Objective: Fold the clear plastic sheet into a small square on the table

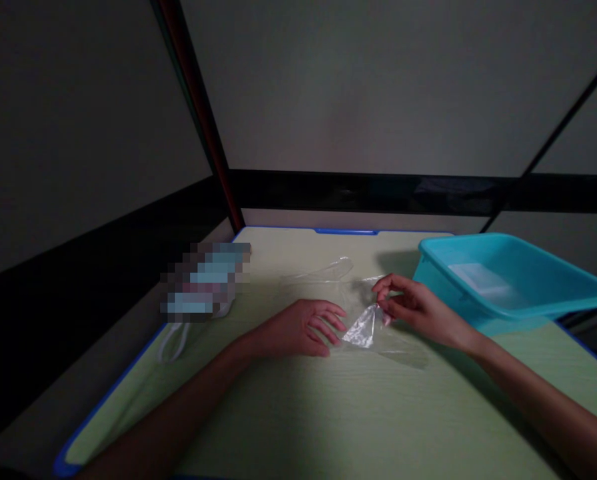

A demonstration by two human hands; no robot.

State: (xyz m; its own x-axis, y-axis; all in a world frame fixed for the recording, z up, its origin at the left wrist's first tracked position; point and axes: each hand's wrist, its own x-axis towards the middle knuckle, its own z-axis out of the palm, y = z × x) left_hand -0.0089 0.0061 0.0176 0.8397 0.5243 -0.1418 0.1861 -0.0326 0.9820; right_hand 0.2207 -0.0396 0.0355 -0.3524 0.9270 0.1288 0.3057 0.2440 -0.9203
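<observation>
A thin clear plastic bag (361, 330) lies spread on the pale green table (298, 413), with a loop-shaped handle part toward the back. My right hand (413, 307) pinches a gathered bit of the bag between thumb and fingers, lifting it into a small shiny peak. Just left of that peak rests my left hand (306, 327), palm down, its fingers apart and holding nothing. Its fingertips are close to the plastic; whether they touch it I cannot tell.
A turquoise basin (538, 303) with something white inside stands at the right. Blurred-out items (203, 280) with a white loop strap (173, 343) lie at the left edge. A wall rises behind the blue-edged table.
</observation>
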